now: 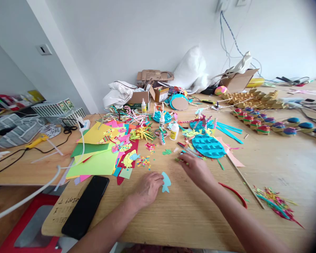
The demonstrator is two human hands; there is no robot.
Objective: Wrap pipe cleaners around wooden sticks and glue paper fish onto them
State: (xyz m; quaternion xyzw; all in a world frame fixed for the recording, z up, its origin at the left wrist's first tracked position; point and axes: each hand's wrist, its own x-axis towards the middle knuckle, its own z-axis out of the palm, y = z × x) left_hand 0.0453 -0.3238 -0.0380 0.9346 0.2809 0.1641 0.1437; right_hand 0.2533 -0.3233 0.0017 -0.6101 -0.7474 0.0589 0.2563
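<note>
A light blue paper fish point(166, 182) lies on the wooden table in front of me. My left hand point(149, 188) is closed beside it, its fingertips at the fish's left edge. Further forward and to the right, my right hand point(196, 168) reaches down with fingers drawn together among small blue and green paper scraps; what they hold, if anything, is hidden. Just beyond it lies a blue ridged oval point(208, 146). Green paper scraps point(166, 152) and colourful paper dots point(144, 161) lie ahead of my left hand. Two glue bottles point(174, 131) stand behind them.
Coloured paper sheets point(92, 163) are piled at left, with paper fish on top. A black phone point(86, 207) lies near the front edge. At right are a thin stick point(244, 181), a red pipe cleaner point(235, 195) and shredded strips point(276, 203). Painted egg-carton pieces point(263, 129) lie behind.
</note>
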